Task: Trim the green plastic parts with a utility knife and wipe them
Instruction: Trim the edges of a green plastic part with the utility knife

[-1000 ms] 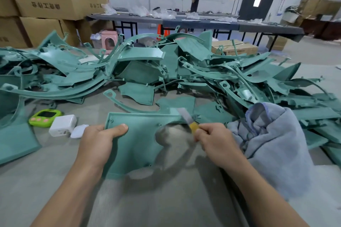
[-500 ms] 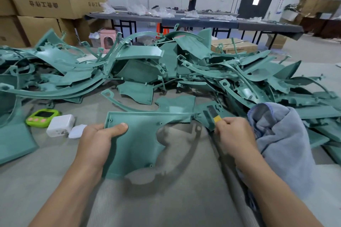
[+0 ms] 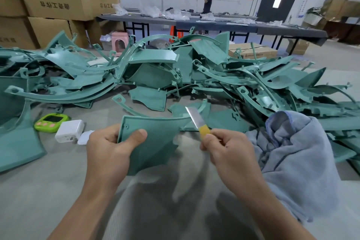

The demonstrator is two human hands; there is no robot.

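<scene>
On the near side of the heap of green parts (image 3: 175, 76), your left hand (image 3: 109, 154) grips a green panel (image 3: 155, 142), thumb over its face; your right hand (image 3: 228, 148) pinches the yellow utility knife (image 3: 196, 122), blade angled toward the heap. A grey cloth (image 3: 292, 152) lies at the heap's right end.

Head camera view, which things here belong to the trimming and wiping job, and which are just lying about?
For the job:
green plastic part in the left hand
utility knife in the right hand
grey cloth
pile of green parts

Lying about:
green timer
white charger block
small white case
cardboard boxes
pink stool
</scene>
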